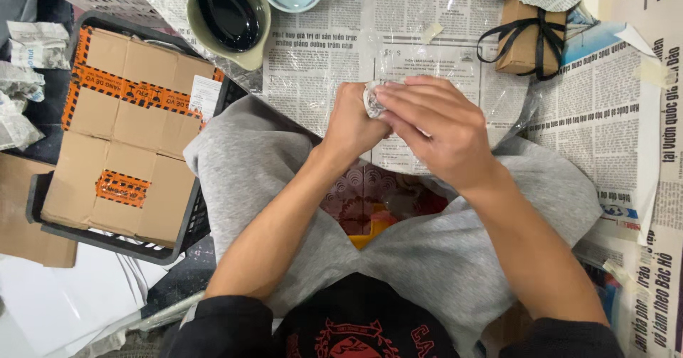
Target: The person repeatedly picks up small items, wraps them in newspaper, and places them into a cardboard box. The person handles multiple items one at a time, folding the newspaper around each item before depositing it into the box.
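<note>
With our left hand [353, 119] gripping the small newspaper-wrapped bundle [373, 99] above our lap and our right hand [434, 127] closed over its top, we judge it best to press the paper folds snug and even.

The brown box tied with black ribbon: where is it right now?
In the head view, the brown box tied with black ribbon lies top right on the newspaper sheets, beyond the right hand.

The small bundle [373, 99] I'm holding is wrapped in crumpled newsprint, grey-white with print. It sits pinched between my two hands above my lap, mostly covered by my fingers [409, 98], only its left end showing.
</note>
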